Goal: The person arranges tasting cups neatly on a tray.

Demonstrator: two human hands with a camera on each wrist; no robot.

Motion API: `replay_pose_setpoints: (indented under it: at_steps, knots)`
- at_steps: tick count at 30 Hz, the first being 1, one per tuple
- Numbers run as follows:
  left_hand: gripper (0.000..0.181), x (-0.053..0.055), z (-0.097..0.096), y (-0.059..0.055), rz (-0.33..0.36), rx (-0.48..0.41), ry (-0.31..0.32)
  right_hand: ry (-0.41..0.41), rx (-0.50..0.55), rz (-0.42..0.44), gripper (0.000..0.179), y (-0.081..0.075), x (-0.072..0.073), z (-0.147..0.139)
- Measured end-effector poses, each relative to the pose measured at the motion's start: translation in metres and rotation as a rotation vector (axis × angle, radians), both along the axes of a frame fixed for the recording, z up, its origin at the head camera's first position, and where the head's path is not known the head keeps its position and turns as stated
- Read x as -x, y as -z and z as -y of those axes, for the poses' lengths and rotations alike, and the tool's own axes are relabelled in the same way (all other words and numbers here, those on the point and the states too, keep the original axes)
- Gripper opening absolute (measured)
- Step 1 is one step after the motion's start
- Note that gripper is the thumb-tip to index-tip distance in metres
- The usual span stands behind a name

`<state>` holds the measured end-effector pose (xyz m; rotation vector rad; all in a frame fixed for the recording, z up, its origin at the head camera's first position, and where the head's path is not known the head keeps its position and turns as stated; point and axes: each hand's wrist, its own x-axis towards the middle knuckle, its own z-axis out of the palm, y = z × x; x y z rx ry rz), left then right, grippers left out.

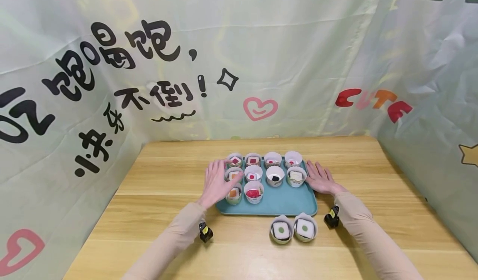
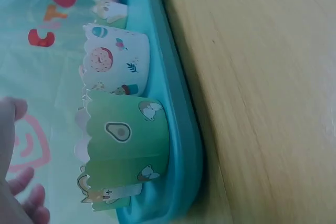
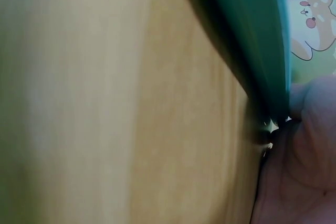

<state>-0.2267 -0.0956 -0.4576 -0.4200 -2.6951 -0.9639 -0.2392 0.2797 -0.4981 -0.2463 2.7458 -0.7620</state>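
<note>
A blue-green tray carries several paper baking cups with small food-like pieces inside. My left hand reaches over its left end, fingers extended and thumb spread across the left column of cups, beside an orange-topped piece. In the left wrist view, its fingers show above the cups, near a green avocado-print cup and a white doughnut-print cup. My right hand lies along the tray's right edge with fingers stretched forward. Its thumb side is against the rim, close to a cup with a dog print.
Two more cups, the left one and the right one, stand on the wooden table in front of the tray, each with a white, green-dotted piece. Printed cloth hangs behind and at both sides. A black device sits at my right wrist.
</note>
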Motion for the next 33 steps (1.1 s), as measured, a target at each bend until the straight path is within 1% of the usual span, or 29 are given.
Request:
replay_pose_setpoints:
  at_steps: [1, 3, 8, 12, 14, 16, 18, 19, 22, 25, 28, 29, 33]
  knots:
    - [0.063, 0.0, 0.001, 0.0, 0.017, -0.008, -0.013, 0.001, 0.006, 0.001, 0.074, -0.002, -0.001, 0.001]
    - [0.06, 0.001, 0.002, 0.002, 0.04, -0.02, -0.038, -0.005, 0.007, -0.003, 0.083, 0.001, 0.001, 0.0]
    - [0.055, 0.007, 0.007, 0.006, 0.085, -0.086, -0.082, -0.01, 0.008, -0.01, 0.112, 0.018, 0.009, -0.007]
    - [0.055, 0.013, 0.015, 0.008, 0.159, -0.136, -0.106, -0.009, 0.023, -0.009, 0.098, 0.016, 0.009, -0.007]
    - [0.055, 0.016, 0.018, 0.009, 0.2, -0.142, -0.111, -0.008, 0.037, -0.007, 0.089, 0.014, 0.009, -0.008]
    - [0.055, 0.018, 0.021, 0.01, 0.231, -0.133, -0.117, -0.01, 0.048, -0.005, 0.086, 0.012, 0.008, -0.007]
    - [0.054, 0.02, 0.023, 0.011, 0.254, -0.115, -0.119, -0.007, 0.04, -0.004, 0.087, 0.013, 0.008, -0.007]
    - [0.053, 0.021, 0.024, 0.012, 0.261, -0.106, -0.119, -0.008, 0.039, -0.003, 0.091, 0.014, 0.008, -0.007]
    - [0.053, 0.024, 0.028, 0.016, 0.28, -0.081, -0.105, -0.007, 0.01, -0.008, 0.104, 0.017, 0.01, -0.008]
    - [0.055, 0.028, 0.033, 0.021, 0.307, -0.072, -0.07, -0.009, 0.01, -0.011, 0.117, 0.021, 0.012, -0.01]
    - [0.059, 0.034, 0.038, 0.027, 0.334, -0.04, -0.026, -0.007, 0.017, -0.011, 0.122, 0.023, 0.014, -0.01]
    - [0.06, 0.035, 0.039, 0.029, 0.342, -0.032, -0.002, -0.007, 0.019, -0.01, 0.123, 0.023, 0.014, -0.01]
    - [0.064, 0.038, 0.042, 0.032, 0.414, 0.035, 0.052, -0.007, 0.014, -0.012, 0.123, 0.023, 0.014, -0.01]
